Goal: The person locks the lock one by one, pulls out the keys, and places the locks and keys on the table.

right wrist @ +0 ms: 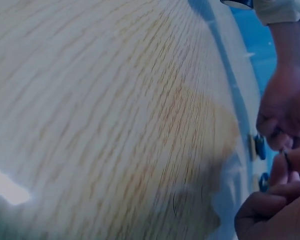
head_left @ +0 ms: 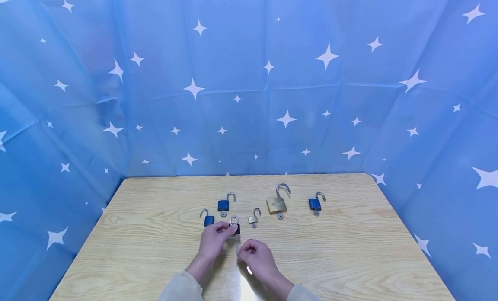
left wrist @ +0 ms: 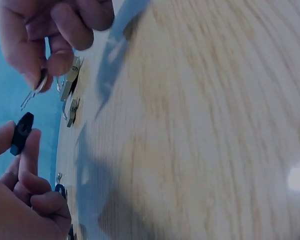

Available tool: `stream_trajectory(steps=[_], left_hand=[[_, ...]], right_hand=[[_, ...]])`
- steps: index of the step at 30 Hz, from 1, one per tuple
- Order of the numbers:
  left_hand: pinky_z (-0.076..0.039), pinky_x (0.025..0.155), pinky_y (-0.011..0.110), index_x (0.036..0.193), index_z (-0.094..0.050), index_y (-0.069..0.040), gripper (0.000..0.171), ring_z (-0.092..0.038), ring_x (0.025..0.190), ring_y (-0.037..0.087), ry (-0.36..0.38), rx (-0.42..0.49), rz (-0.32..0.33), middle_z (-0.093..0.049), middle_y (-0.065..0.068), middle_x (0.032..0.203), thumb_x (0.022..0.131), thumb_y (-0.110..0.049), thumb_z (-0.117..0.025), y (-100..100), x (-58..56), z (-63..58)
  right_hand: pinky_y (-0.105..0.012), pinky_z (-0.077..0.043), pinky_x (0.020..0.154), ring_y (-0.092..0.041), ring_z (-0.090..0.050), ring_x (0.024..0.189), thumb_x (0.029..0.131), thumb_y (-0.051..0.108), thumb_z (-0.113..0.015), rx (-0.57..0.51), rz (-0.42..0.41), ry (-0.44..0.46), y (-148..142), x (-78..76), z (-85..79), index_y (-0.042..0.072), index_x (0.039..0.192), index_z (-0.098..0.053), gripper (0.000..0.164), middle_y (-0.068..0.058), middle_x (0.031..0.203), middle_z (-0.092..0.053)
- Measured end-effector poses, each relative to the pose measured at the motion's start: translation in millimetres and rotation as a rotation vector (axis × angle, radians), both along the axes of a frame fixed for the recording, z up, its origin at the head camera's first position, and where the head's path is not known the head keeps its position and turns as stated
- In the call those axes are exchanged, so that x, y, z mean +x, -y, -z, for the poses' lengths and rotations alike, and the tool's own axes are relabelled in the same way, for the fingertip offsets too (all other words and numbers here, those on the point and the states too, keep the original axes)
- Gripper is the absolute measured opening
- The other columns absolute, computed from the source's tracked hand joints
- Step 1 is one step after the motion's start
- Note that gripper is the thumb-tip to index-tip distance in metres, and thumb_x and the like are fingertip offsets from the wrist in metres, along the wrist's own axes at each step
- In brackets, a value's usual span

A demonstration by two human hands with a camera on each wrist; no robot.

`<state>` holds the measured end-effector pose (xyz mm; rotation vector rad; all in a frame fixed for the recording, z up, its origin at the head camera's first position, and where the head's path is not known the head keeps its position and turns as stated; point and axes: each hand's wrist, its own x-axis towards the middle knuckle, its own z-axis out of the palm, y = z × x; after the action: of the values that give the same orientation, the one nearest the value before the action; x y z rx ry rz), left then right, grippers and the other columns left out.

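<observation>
My left hand [head_left: 213, 241] pinches a small black padlock [head_left: 235, 230] between thumb and fingers, its shackle standing upward and closed in the head view. Seen in the left wrist view, the end of the padlock [left wrist: 23, 133] with the keyhole faces the other hand. My right hand [head_left: 256, 255] holds a key [left wrist: 27, 100] by its dark head, between thumb and forefinger. The blade points toward the padlock, with a small gap between them. In the right wrist view the fingers hide most of both things.
Beyond my hands lie blue padlocks [head_left: 223, 205], a small brass padlock [head_left: 253, 220] and a large brass padlock [head_left: 276, 205], all with shackles swung open. Keys [head_left: 280, 216] sit at the base of several. A blue star curtain [head_left: 249, 132] borders the wooden table [head_left: 350, 257].
</observation>
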<state>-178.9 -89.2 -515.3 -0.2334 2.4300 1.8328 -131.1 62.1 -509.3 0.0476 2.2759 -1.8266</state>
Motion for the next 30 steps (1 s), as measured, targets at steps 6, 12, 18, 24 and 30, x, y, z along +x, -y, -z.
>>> stream_trajectory(steps=[6, 12, 18, 24, 30], left_hand=[[-0.042, 0.061, 0.03, 0.087, -0.071, -0.012, 0.027, -0.052, 0.065, 0.014, -0.012, -0.208, -0.044, -0.063, -0.001, 0.072, 0.08, -0.037, -0.075, 5.6, 1.4, 0.2], [-0.035, 0.05, 0.029, 0.076, -0.068, -0.018, 0.023, -0.047, 0.053, 0.013, -0.02, -0.374, -0.013, -0.056, -0.003, 0.06, 0.08, -0.039, -0.073, 8.4, 4.2, 1.3], [-0.028, 0.045, 0.028, 0.063, -0.059, -0.018, 0.031, -0.04, 0.048, 0.011, 0.015, -0.453, 0.011, -0.044, -0.008, 0.051, 0.08, -0.041, -0.073, 7.6, 4.9, 3.6], [-0.031, 0.048, 0.029, 0.07, -0.064, -0.018, 0.027, -0.045, 0.052, 0.012, 0.013, -0.507, 0.006, -0.053, -0.008, 0.057, 0.077, -0.043, -0.074, 6.9, 6.5, 2.8], [-0.035, 0.051, 0.031, 0.08, -0.066, -0.02, 0.026, -0.05, 0.058, 0.012, -0.011, -0.569, 0.016, -0.06, -0.008, 0.066, 0.076, -0.044, -0.074, 8.2, 7.7, 3.4]], right_hand=[[-0.024, -0.039, 0.051, -0.009, -0.045, 0.054, 0.077, 0.014, -0.068, 0.045, -0.058, -0.032, -2.7, 1.7, -1.5, 0.006, 0.081, -0.066, 0.009, 0.004, 0.064, -0.056], [-0.024, -0.04, 0.048, -0.009, -0.048, 0.052, 0.08, 0.018, -0.069, 0.109, -0.11, -0.037, -4.6, 5.3, -1.6, 0.008, 0.077, -0.065, 0.011, 0.006, 0.06, -0.053], [-0.026, -0.041, 0.051, -0.012, -0.05, 0.056, 0.081, 0.022, -0.069, 0.145, -0.133, -0.03, -4.5, 6.5, -0.1, 0.01, 0.074, -0.064, 0.014, 0.006, 0.061, -0.053], [-0.023, -0.037, 0.048, -0.009, -0.047, 0.053, 0.08, 0.018, -0.067, 0.132, -0.141, -0.044, -2.9, 6.3, 0.8, 0.009, 0.072, -0.065, 0.012, 0.003, 0.062, -0.058], [-0.025, -0.039, 0.05, -0.01, -0.048, 0.054, 0.078, 0.016, -0.069, 0.133, -0.132, -0.046, -2.3, 6.7, 0.5, 0.008, 0.072, -0.065, 0.012, 0.002, 0.063, -0.059]])
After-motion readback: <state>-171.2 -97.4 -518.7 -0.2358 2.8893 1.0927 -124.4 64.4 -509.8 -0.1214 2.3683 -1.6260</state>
